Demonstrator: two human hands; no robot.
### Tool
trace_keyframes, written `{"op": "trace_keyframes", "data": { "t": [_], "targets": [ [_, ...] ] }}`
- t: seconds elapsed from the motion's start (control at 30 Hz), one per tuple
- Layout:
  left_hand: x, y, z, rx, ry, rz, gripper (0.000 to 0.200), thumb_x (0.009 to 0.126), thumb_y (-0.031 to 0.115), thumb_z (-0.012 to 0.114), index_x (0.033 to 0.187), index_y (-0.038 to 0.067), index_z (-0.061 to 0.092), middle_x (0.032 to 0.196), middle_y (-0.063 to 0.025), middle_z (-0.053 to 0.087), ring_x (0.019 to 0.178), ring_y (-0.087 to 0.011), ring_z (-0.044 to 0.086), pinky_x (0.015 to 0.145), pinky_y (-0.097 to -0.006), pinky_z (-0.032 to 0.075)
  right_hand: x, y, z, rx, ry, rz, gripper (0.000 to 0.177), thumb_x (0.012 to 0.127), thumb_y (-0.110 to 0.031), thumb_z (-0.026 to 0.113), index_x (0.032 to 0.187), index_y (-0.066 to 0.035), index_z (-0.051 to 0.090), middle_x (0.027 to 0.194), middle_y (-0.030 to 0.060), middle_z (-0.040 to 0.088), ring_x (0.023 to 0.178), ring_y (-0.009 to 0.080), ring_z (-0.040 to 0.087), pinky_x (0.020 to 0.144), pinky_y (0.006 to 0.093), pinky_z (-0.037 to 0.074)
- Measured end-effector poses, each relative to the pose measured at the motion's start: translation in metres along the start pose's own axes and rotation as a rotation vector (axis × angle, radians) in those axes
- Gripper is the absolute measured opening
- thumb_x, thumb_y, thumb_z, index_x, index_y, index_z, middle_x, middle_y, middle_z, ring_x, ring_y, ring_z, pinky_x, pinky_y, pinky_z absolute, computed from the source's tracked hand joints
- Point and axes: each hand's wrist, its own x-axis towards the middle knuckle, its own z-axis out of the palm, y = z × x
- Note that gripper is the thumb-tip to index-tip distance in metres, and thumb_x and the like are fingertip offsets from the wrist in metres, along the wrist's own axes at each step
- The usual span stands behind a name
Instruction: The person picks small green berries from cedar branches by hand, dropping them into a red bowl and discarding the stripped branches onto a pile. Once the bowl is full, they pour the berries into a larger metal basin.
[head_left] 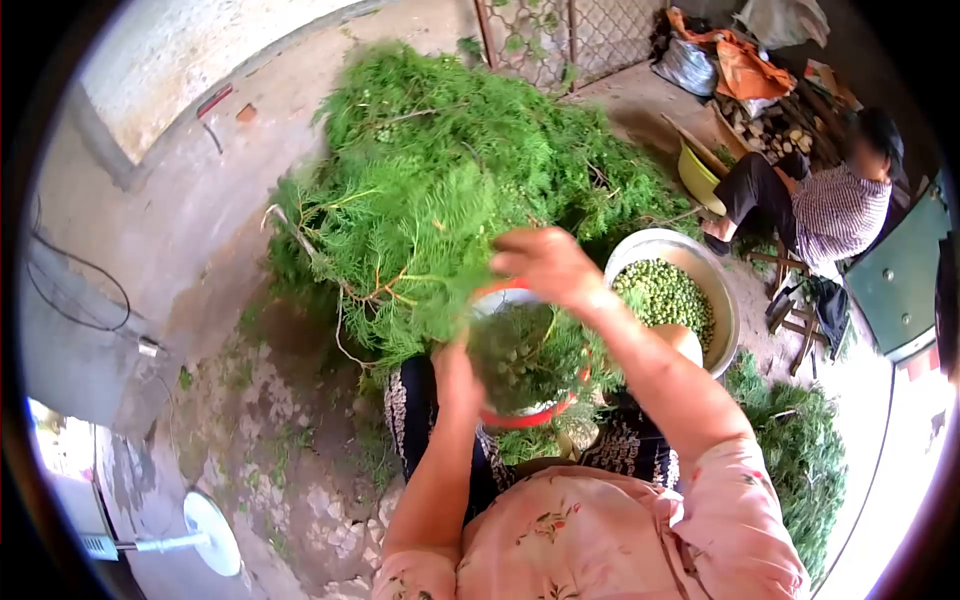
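Green branch [420,250] hangs above the red-rimmed bowl [525,418] as we seem to strip it, our right hand [545,265] closed on it, our left hand [455,375] curled at the bowl's left edge, its grip hidden, a fruit-filled basin [650,240] right of the bowl.

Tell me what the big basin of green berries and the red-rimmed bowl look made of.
Basin: likely metal, perhaps aluminium; dull silver-grey wall and thin rolled rim with a soft sheen. Bowl: white with a red rim, glossy; enamel or plastic, the greens hide too much to tell.
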Motion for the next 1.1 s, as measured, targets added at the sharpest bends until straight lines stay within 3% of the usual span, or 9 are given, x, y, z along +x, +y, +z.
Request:
{"op": "trace_keyframes", "data": {
  "t": [0.07,0.23,0.33,0.43,0.5,0.57,0.77,0.83,1.1],
  "targets": [
    [-0.006,0.040,0.010,-0.529,0.038,-0.336,0.051,0.076,0.025,0.070,0.119,0.006,0.050,0.118,-0.0051,0.051,0.103,-0.0201,0.048,0.089,-0.0374,0.040,-0.017,0.011,-0.015,0.044,0.215,-0.176,0.027,0.081,-0.015,0.058,0.103,0.001,0.059,0.094,0.0146,0.062,0.083,0.0239,0.060,0.075,0.0324,0.048],
    [-0.018,0.079,0.017,-0.473,-0.003,-0.234,0.051,0.083,0.026,0.061,0.125,0.006,0.042,0.121,-0.0072,0.050,0.109,-0.0208,0.047,0.094,-0.0388,0.037,-0.070,0.014,-0.004,-0.078,0.086,-0.334,0.029,0.076,-0.007,0.064,0.104,-0.002,0.059,0.099,0.0150,0.059,0.095,0.0264,0.057,0.083,0.0341,0.045],
    [0.021,0.009,-0.009,-0.694,-0.015,-0.297,0.056,0.084,0.028,0.058,0.130,0.004,0.037,0.131,-0.0098,0.042,0.119,-0.0228,0.039,0.101,-0.0423,0.030,-0.090,0.031,0.035,-0.199,0.484,-0.317,0.027,0.070,-0.002,0.065,0.097,-0.001,0.060,0.100,0.0150,0.058,0.093,0.0303,0.055,0.081,0.0357,0.045],
    [0.020,0.040,0.008,-0.515,0.010,-0.340,0.062,0.084,0.036,0.058,0.129,0.001,0.036,0.132,-0.0119,0.041,0.120,-0.0247,0.039,0.101,-0.0421,0.030,-0.098,0.041,0.051,-0.090,0.601,-0.247,0.019,0.071,0.004,0.063,0.089,-0.001,0.062,0.091,0.0135,0.060,0.085,0.0270,0.058,0.074,0.0313,0.046],
    [0.021,0.059,0.019,-0.553,0.008,-0.524,0.063,0.082,0.044,0.056,0.127,0.002,0.039,0.125,-0.0128,0.047,0.113,-0.0273,0.046,0.095,-0.0427,0.037,-0.100,0.054,0.059,-0.008,0.604,-0.206,0.018,0.070,0.007,0.062,0.087,0.000,0.062,0.085,0.0116,0.060,0.080,0.0250,0.058,0.072,0.0296,0.046],
    [0.030,0.055,0.025,-0.636,-0.041,-0.473,0.081,0.073,0.048,0.065,0.129,0.000,0.031,0.103,-0.0183,0.051,0.075,-0.0270,0.056,0.057,-0.0394,0.049,-0.096,0.065,0.061,0.002,0.593,-0.207,0.018,0.070,0.008,0.062,0.087,0.000,0.061,0.082,0.0106,0.060,0.077,0.0219,0.058,0.072,0.0287,0.046],
    [0.041,0.050,0.032,-0.549,-0.017,-0.493,0.083,0.073,0.052,0.060,0.130,0.000,0.029,0.100,-0.0197,0.053,0.074,-0.0297,0.057,0.058,-0.0415,0.049,-0.081,0.079,0.061,0.159,0.539,-0.010,0.016,0.078,0.002,0.059,0.094,0.001,0.062,0.081,0.0087,0.061,0.073,0.0169,0.058,0.073,0.0269,0.048],
    [0.039,0.047,0.042,-0.545,0.102,-0.472,0.072,0.081,0.049,0.052,0.132,0.002,0.031,0.131,-0.0139,0.041,0.118,-0.0285,0.040,0.099,-0.0439,0.032,-0.074,0.091,0.071,0.396,0.431,0.118,0.018,0.082,-0.002,0.058,0.098,0.002,0.061,0.080,0.0074,0.062,0.070,0.0133,0.057,0.073,0.0268,0.048],
    [0.022,0.045,0.048,-0.618,-0.120,-0.406,0.062,0.084,0.044,0.052,0.126,0.002,0.037,0.125,-0.0118,0.046,0.112,-0.0260,0.045,0.097,-0.0419,0.036,-0.044,0.119,0.092,1.081,0.357,0.623,0.057,0.082,-0.036,0.061,0.124,0.000,0.046,0.122,0.0165,0.051,0.115,0.0251,0.044,0.097,0.0395,0.033]
  ]
}}
